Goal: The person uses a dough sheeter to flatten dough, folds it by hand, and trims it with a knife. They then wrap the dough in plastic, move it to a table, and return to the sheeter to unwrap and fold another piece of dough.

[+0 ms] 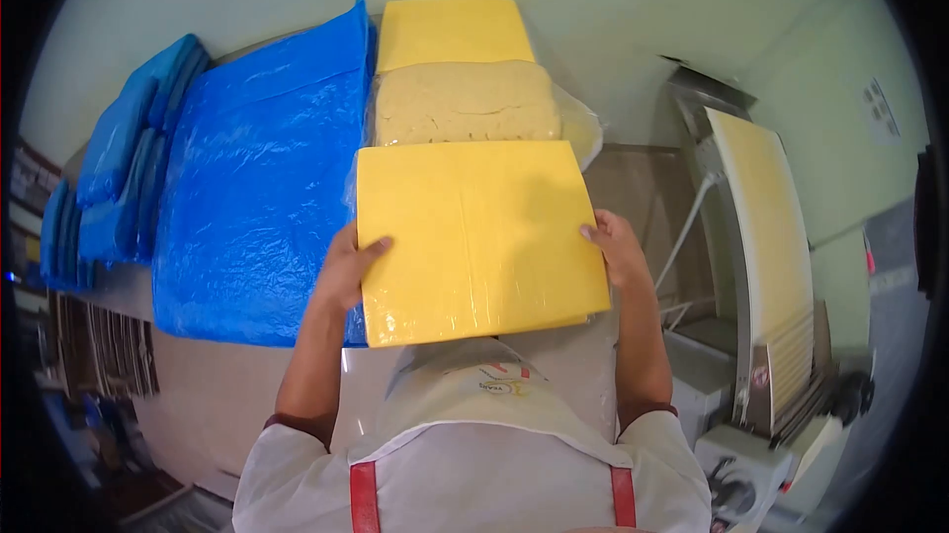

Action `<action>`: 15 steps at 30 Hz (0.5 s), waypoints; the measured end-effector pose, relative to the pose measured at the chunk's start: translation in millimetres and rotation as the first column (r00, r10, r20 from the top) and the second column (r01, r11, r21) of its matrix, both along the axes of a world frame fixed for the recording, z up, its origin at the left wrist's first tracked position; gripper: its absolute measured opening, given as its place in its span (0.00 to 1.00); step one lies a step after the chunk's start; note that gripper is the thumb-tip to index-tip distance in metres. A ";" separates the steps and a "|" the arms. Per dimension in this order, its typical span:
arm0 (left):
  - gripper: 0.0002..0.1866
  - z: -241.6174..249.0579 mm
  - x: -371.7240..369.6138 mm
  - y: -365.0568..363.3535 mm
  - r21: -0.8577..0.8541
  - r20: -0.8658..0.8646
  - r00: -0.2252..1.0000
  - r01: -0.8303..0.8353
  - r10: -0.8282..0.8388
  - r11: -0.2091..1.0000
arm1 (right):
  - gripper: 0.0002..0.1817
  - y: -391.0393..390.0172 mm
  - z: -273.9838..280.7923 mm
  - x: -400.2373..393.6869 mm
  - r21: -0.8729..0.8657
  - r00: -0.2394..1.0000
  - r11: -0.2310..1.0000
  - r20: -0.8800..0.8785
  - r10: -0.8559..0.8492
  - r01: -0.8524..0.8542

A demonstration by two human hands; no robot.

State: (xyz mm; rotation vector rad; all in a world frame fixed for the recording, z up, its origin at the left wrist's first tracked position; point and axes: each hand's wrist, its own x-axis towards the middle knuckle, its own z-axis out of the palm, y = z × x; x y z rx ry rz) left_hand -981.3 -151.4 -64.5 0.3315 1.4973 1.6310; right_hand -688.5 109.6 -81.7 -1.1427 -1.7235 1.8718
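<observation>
Between my two hands is a flat yellow slab (pixel 479 236) in clear plastic film, which looks like a butter sheet. My left hand (pixel 346 264) grips its left edge, thumb on top and fingers mostly hidden at the side. On the opposite edge, my right hand (pixel 618 244) holds it the same way. Directly behind lies a pale dough block (pixel 465 103) on clear plastic, its near edge partly covered by the slab. Farther back, another yellow slab (pixel 455 31) lies against the dough block's far side.
A large blue plastic-covered slab (pixel 267 187) lies left of the dough. Several smaller blue-wrapped packs (pixel 119 152) are stacked beyond it at the left. On the right stands a machine with a raised, pale yellow conveyor belt (pixel 761 226), resembling a dough sheeter. A wall rises behind the table.
</observation>
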 end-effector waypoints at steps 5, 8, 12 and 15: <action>0.23 23.1 7.2 10.6 0.058 -0.023 0.993 -0.116 0.118 0.992 | 0.20 10.7 30.9 -12.1 -0.029 0.989 1.000 -0.146 -0.004 0.000; 0.22 50.4 -21.7 43.3 0.050 -0.217 0.969 -0.106 0.114 0.993 | 0.21 46.0 47.5 -39.8 0.110 0.973 0.994 -0.230 0.021 0.004; 0.19 59.2 -95.6 117.1 0.049 -0.259 0.964 -0.047 0.058 0.998 | 0.23 115.2 61.1 -113.1 0.184 0.987 0.983 -0.159 0.034 -0.005; 0.18 68.2 -129.3 153.4 0.250 -0.354 0.927 -0.032 0.122 0.968 | 0.20 160.4 51.3 -150.2 0.253 0.936 0.966 -0.349 0.046 0.047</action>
